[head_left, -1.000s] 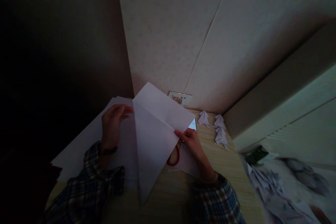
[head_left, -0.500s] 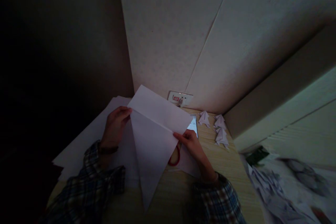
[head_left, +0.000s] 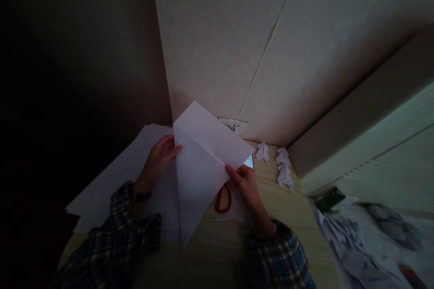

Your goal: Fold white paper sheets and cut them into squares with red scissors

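A sheet of white paper [head_left: 200, 167] with a crease running across it is held up in the air, its lower part narrowing to a point. My left hand [head_left: 162, 153] pinches its left edge, thumb in front. On the right edge, at the end of the crease, my right hand [head_left: 246, 185] grips it between thumb and fingers. Behind the sheet, red-handled scissors [head_left: 224, 198] lie partly hidden on the wooden table [head_left: 281, 221]. A phone [head_left: 249, 161] with a lit screen shows just above my right hand.
Several large white sheets [head_left: 129, 167] lie stacked at the left. Folded paper figures [head_left: 262, 152] stand at the back right of the table. A wall socket [head_left: 237, 125] is partly covered by the raised sheet. Crumpled paper [head_left: 352, 244] lies beyond the table's right edge.
The sheet has risen slightly and turned, its top corner shifting right. My left hand has slid lower along the left edge. The right hand keeps its grip near the crease.
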The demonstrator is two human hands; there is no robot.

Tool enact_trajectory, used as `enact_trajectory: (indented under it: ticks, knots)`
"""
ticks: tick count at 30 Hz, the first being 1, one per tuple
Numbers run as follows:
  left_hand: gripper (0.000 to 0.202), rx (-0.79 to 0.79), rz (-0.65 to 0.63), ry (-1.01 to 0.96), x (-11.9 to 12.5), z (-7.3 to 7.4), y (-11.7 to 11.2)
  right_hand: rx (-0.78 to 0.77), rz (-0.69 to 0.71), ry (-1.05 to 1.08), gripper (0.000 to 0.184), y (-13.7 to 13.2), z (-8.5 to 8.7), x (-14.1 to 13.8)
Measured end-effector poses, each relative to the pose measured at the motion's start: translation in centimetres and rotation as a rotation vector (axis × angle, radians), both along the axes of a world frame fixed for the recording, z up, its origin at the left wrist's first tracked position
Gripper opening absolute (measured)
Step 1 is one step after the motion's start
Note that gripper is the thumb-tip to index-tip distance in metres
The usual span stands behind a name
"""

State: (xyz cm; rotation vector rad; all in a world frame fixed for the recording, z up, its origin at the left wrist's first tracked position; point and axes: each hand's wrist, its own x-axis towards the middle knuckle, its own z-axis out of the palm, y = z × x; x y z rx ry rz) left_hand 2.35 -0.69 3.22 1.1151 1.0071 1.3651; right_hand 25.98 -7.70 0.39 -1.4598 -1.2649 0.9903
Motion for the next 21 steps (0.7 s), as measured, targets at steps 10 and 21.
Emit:
enact_trajectory:
  ticks: [10, 21]
  knots:
    - [0.040, -0.221, -0.089, 0.026, 1.7, -0.2, -1.1, 0.017, 0.029, 0.002, 0.053, -0.3, -0.5, -1.2]
    - [0.046, -0.177, 0.180, -0.135, 0.2, 0.3, -0.3, 0.039, 0.222, -0.189, 0.013, -0.2, 1.3, 0.6]
